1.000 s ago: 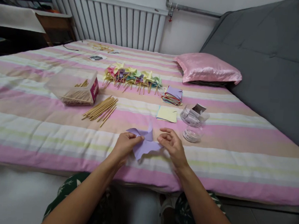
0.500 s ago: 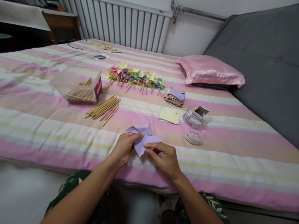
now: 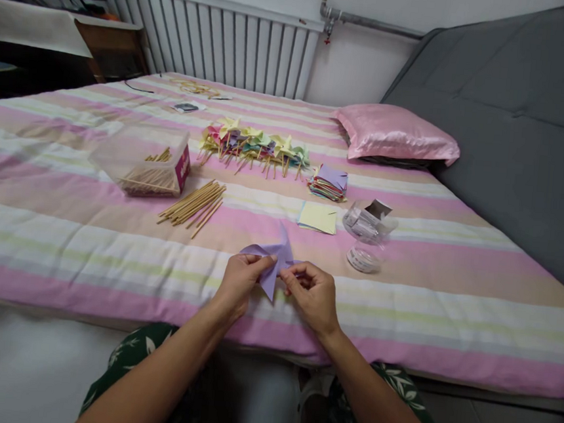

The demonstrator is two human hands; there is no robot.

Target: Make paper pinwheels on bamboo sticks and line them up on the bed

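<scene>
A purple paper pinwheel (image 3: 270, 277) is held between both hands over the front of the bed. My left hand (image 3: 240, 280) pinches it near the centre, thumb on top. On its right side, my right hand (image 3: 312, 298) grips the paper with thumb and fingers, partly covering one blade. Beyond the hands lie thin wooden sticks (image 3: 192, 205) to the left, and a small stack of pale yellow paper squares (image 3: 317, 218) to the right. Past those stands a thicker pile of coloured paper squares (image 3: 327, 182), purple on top.
Finished pinwheels (image 3: 253, 144) lie in a row mid-bed. A clear plastic box (image 3: 141, 160) with sticks sits left. Right are a clear container with small packets (image 3: 366, 220) and a round clear tub (image 3: 363, 258). A pink pillow (image 3: 397, 135) rests near the grey headboard (image 3: 507, 126).
The right fingers have moved inward and up over the pinwheel's right blade, which is now folded toward the centre. The pinwheel has turned slightly and shifted a little right.
</scene>
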